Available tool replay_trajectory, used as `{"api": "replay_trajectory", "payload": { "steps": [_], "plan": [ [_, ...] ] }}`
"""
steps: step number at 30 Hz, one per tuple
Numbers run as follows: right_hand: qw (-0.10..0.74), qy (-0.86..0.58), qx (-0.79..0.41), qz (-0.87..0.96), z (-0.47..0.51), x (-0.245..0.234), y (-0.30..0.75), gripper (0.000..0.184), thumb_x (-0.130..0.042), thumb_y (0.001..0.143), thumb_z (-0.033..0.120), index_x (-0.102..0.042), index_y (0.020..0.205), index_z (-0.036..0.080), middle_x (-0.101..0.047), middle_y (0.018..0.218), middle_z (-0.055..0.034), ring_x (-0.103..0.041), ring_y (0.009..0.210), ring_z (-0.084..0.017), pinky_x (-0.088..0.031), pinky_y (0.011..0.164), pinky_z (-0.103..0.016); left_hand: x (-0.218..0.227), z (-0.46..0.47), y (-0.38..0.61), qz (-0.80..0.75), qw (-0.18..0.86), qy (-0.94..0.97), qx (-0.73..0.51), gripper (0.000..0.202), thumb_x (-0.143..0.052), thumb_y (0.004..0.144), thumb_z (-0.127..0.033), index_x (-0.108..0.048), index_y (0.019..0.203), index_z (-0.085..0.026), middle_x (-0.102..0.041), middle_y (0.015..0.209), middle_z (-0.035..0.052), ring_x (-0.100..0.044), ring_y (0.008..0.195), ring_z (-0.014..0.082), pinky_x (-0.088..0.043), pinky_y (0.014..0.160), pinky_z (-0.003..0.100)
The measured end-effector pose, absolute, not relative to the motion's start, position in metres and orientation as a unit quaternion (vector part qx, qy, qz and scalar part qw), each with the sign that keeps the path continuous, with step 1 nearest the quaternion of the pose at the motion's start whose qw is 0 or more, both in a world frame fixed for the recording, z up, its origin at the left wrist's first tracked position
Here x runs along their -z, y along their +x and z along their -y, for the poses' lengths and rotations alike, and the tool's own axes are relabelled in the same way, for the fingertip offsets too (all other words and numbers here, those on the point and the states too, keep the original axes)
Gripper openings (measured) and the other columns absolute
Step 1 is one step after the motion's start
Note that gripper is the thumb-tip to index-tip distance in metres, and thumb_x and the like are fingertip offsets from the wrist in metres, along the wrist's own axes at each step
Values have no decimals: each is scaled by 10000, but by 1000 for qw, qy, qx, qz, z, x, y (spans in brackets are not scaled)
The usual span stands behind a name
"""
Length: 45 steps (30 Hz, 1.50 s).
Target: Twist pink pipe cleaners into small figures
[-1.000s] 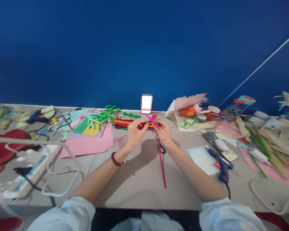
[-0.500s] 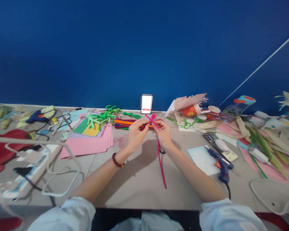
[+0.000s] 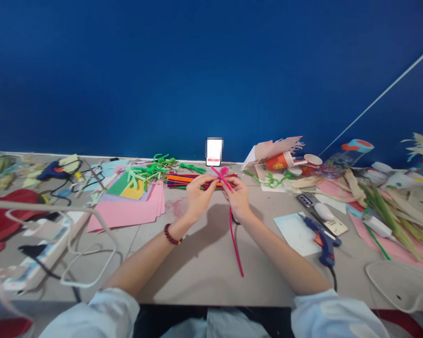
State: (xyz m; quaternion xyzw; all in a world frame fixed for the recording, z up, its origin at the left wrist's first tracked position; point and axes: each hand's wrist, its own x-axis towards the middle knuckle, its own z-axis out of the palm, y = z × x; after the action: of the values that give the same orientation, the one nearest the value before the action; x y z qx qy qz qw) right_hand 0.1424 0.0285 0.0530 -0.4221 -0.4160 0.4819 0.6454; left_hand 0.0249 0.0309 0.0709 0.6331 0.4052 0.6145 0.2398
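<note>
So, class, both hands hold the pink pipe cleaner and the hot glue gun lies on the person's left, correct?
No: the head view shows the hot glue gun on the person's right. The left hand and right hand hold the pink pipe cleaner.

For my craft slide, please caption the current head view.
Left hand and right hand hold a pink pipe cleaner over a cluttered table beside a glue gun.
</note>
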Motion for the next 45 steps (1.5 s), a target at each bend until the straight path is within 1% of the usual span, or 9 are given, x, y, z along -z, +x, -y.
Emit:
{"api": "replay_trajectory", "payload": {
  "steps": [4, 13, 18, 22, 26, 30, 34, 39, 45],
  "plan": [
    [647, -423, -478, 417, -28, -52, 142, 358, -730, 628, 491, -586, 748, 186, -432, 493, 69, -310, 409, -55, -230, 409, -214, -71, -31, 25, -407, 246, 632, -612, 85, -644, 775, -255, -697, 770, -190, -696, 800, 47, -620, 746, 156, -486, 679, 278],
    [655, -426, -440, 443, -29, -49, 142, 290, -699, 664, 450, -592, 740, 191, -559, 604, 12, -513, 556, -115, -383, 486, -226, -69, -30, 28, -430, 297, 618, -588, 93, -629, 774, -246, -685, 778, -173, -684, 794, 50, -613, 736, 154, -467, 654, 262],
    [652, -442, -401, 468, -31, -51, 144, 248, -666, 688, 422, -613, 751, 188, -614, 689, -12, -554, 626, -142, -451, 588, -268, -69, -35, 27, -429, 393, 580, -570, 98, -646, 746, -243, -671, 784, -156, -673, 785, 49, -598, 691, 140, -471, 652, 257],
    [656, -429, -376, 495, -34, -52, 149, 188, -667, 685, 374, -628, 724, 194, -625, 707, -17, -570, 656, -154, -470, 642, -290, -68, -41, 25, -408, 476, 538, -563, 138, -685, 704, -270, -662, 767, -149, -664, 756, 41, -595, 681, 135, -478, 676, 264],
    [643, -426, -366, 521, -39, -51, 155, 159, -678, 678, 351, -650, 699, 196, -639, 729, -28, -591, 703, -169, -484, 683, -306, -72, -43, 23, -390, 542, 502, -550, 193, -732, 644, -301, -649, 731, -151, -644, 715, 16, -572, 644, 110, -475, 652, 241],
    [633, -414, -401, 517, -42, -52, 160, 164, -718, 655, 342, -671, 698, 192, -649, 737, -28, -595, 686, -163, -492, 655, -295, -79, -43, 20, -381, 588, 492, -517, 246, -748, 618, -349, -632, 711, -154, -600, 645, -11, -509, 551, 73, -447, 560, 207],
    [618, -409, -437, 510, -40, -61, 163, 195, -749, 615, 354, -677, 684, 187, -649, 709, -18, -593, 669, -153, -495, 625, -278, -84, -43, 17, -376, 611, 502, -483, 249, -739, 637, -361, -607, 690, -157, -542, 556, -35, -441, 463, 51, -390, 475, 193],
    [593, -426, -473, 494, -35, -74, 163, 212, -749, 601, 366, -672, 676, 183, -646, 675, -13, -576, 629, -141, -468, 549, -258, -83, -44, 16, -362, 637, 497, -465, 231, -731, 653, -343, -587, 674, -164, -532, 546, -32, -456, 458, 60, -378, 468, 204],
    [575, -410, -536, 463, -38, -79, 164, 276, -782, 537, 390, -660, 671, 181, -634, 636, 2, -539, 552, -111, -407, 464, -227, -80, -46, 14, -323, 690, 474, -442, 217, -731, 669, -314, -592, 682, -148, -540, 562, -24, -473, 488, 61, -379, 494, 204]
  ]
}}
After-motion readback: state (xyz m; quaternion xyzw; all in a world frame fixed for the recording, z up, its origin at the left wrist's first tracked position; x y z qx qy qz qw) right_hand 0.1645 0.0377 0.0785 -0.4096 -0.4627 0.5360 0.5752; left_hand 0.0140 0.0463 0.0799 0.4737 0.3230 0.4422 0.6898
